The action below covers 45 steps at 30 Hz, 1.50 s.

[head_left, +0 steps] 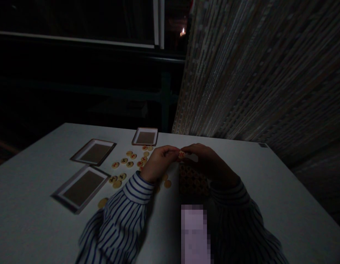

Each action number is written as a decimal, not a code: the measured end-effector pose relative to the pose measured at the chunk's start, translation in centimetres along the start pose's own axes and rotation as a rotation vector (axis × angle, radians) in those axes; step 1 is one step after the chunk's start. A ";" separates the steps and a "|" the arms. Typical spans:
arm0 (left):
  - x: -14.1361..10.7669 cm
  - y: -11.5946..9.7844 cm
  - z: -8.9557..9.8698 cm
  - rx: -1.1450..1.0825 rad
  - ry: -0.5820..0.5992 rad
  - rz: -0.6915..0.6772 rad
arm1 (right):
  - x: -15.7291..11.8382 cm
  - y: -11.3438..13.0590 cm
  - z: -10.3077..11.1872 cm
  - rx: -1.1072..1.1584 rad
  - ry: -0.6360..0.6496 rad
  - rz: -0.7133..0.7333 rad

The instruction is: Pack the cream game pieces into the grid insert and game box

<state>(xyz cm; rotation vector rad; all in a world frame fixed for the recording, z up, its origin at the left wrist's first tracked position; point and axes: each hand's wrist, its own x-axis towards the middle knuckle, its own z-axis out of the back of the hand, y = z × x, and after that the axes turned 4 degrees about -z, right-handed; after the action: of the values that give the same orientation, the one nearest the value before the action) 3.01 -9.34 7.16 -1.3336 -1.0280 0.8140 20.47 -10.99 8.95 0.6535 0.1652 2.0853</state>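
My left hand (160,163) and my right hand (207,159) meet above the table, fingertips closed on a round xiangqi piece (181,154) with a red character. Just below my right hand, in shadow, lies a block of round pieces (193,181) set close together in rows; part of it is hidden by that hand. Loose xiangqi pieces (130,164) with red or black characters are scattered left of my left hand. Some lie blank side up, such as the plain piece (167,183) near my left wrist.
Three shallow rectangular trays stand on the white table (269,190): a near-left tray (83,187), a left tray (94,152) and a back tray (145,137). A pixelated patch (196,234) covers something at the front. Beyond the right back edge hangs a strand curtain (241,73).
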 end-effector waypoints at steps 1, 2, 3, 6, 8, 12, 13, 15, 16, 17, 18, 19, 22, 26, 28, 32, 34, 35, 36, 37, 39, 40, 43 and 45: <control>0.0 0.0 0.0 0.009 -0.004 -0.003 | 0.0 -0.1 -0.1 0.001 -0.002 0.005; 0.0 0.1 0.0 0.017 -0.007 -0.006 | 0.0 -0.1 -0.1 0.001 -0.003 0.008; 0.1 0.2 0.0 0.021 -0.008 -0.008 | 0.0 -0.1 -0.1 0.000 -0.004 0.011; 0.1 0.4 0.0 0.026 -0.004 -0.001 | -0.1 0.0 -0.1 -0.009 0.001 0.011; 0.2 0.6 0.0 0.030 -0.005 0.003 | -0.1 0.2 -0.1 -0.014 0.005 0.003; 0.1 0.5 -0.1 0.036 -0.010 -0.007 | -0.1 0.2 -0.1 -0.028 0.012 -0.013; 0.1 0.4 -0.2 0.038 -0.014 -0.003 | -0.1 0.2 -0.1 -0.035 0.019 -0.015; 0.1 0.4 -0.2 0.044 -0.026 0.016 | 0.0 0.0 -0.3 -0.054 0.023 -0.015; 0.2 0.4 -0.2 0.049 -0.030 0.027 | 0.0 -0.1 -0.5 -0.064 0.018 -0.014; 0.2 0.5 -0.2 0.056 -0.031 0.035 | 0.0 -0.3 -0.6 -0.074 0.013 -0.011; 0.3 0.7 -0.2 0.065 -0.026 0.037 | 0.0 -0.4 -0.8 -0.084 0.010 -0.010; 0.3 0.9 -0.1 0.077 -0.020 0.032 | 0.1 -0.5 -0.9 -0.094 0.009 -0.009; 0.4 1.4 0.1 0.138 0.004 0.007 | 0.0 -0.9 -1.1 -0.127 0.024 -0.011; 0.4 1.6 0.3 0.244 0.023 -0.006 | 0.0 -1.1 -1.2 -0.139 0.040 -0.032; 0.4 1.8 0.3 0.289 0.029 -0.017 | -0.1 -1.2 -1.3 -0.143 0.053 -0.048; 0.5 2.6 0.7 0.431 0.016 -0.079 | -0.1 -1.5 -1.6 -0.188 0.132 -0.123; 0.6 3.0 0.9 0.504 0.006 -0.101 | 0.0 -1.8 -1.8 -0.206 0.177 -0.151; 0.6 3.1 0.9 0.540 0.004 -0.111 | 0.0 -1.9 -1.9 -0.215 0.203 -0.163; 0.6 3.1 0.9 0.576 0.002 -0.120 | 0.0 -2.1 -2.0 -0.226 0.231 -0.173; 0.6 3.1 0.9 0.614 0.002 -0.128 | 0.0 -2.3 -2.1 -0.237 0.257 -0.183; 0.5 2.8 0.8 0.687 0.003 -0.137 | 0.0 -2.8 -2.5 -0.253 0.309 -0.197; 0.4 2.6 0.8 0.720 0.008 -0.138 | 0.0 -3.0 -2.6 -0.256 0.333 -0.201; 0.2 2.2 0.7 0.792 0.024 -0.131 | -0.1 -3.4 -3.1 -0.271 0.390 -0.201; 0.0 2.1 0.7 0.816 0.036 -0.124 | -0.3 -3.4 -3.4 -0.306 0.401 -0.194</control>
<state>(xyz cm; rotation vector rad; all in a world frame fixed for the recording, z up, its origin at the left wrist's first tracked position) 2.56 -8.85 5.03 -0.5785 -0.6226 0.9656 21.37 -8.81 4.72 0.0288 0.1248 1.9759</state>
